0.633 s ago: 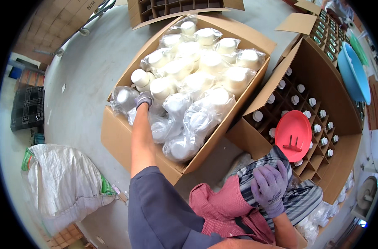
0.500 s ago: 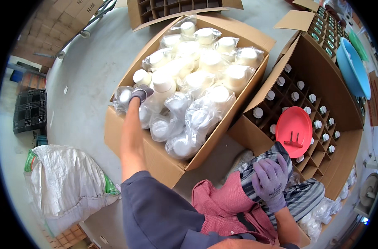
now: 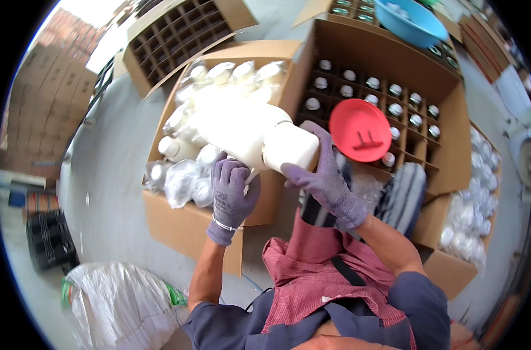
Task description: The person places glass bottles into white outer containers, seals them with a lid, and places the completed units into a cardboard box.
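Note:
A large white plastic bottle [image 3: 242, 137] with a wide squarish white end [image 3: 292, 147] lies tilted in front of me, over the carton of bottles. My right hand [image 3: 329, 184], in a purple glove, grips that wide end with thumb and fingers. Just under the bottle is my left hand [image 3: 233, 192], also gloved, with its fingers curled at the bottle's lower side; a thin white piece shows by its thumb. Glare washes out the bottle's far part. More white bottles, many in clear plastic bags [image 3: 184, 182], fill the open carton [image 3: 189, 227] beneath.
To the right, a divided carton [image 3: 446, 175] holds white-capped bottles, with a red bowl [image 3: 359, 125] on top. Behind stand an empty divided carton [image 3: 143, 70] and a blue basin [image 3: 414, 26]. Bagged pieces [image 3: 470, 198] fill a box at right; a white sack [image 3: 119, 303] lies front left.
My left hand has come back from among the bagged bottles, and my right hand has left my knee. Both are now at a large white bottle raised above the carton. The view has shifted.

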Demonstrator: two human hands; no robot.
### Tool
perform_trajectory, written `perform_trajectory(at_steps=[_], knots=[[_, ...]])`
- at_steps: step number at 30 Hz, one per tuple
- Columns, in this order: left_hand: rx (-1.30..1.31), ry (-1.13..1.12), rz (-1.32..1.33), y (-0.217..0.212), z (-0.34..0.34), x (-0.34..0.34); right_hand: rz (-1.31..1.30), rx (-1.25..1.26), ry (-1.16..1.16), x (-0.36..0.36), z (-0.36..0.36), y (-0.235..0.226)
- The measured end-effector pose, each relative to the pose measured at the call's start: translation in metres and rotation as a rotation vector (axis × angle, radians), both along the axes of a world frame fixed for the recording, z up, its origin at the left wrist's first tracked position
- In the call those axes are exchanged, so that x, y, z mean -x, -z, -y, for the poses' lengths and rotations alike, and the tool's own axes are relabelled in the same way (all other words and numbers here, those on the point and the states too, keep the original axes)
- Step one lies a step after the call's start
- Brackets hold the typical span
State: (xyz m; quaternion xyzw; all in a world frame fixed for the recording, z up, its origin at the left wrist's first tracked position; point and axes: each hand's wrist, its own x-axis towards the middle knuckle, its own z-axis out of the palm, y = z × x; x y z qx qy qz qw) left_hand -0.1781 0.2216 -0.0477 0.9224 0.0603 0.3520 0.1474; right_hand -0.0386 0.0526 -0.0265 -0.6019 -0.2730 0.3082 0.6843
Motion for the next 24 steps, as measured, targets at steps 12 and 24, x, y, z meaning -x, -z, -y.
perform_trajectory(at_steps=[12, 24], knots=[[1.551, 0.444, 0.531, -0.022, 0.031, -0.078, 0.594, 0.667, 0.392, -0.189, 0.099, 0.129], [1.855, 0.663, 0.334, 0.009, 0.132, -0.101, -0.560, -0.352, -0.221, -0.106, 0.158, 0.029]])
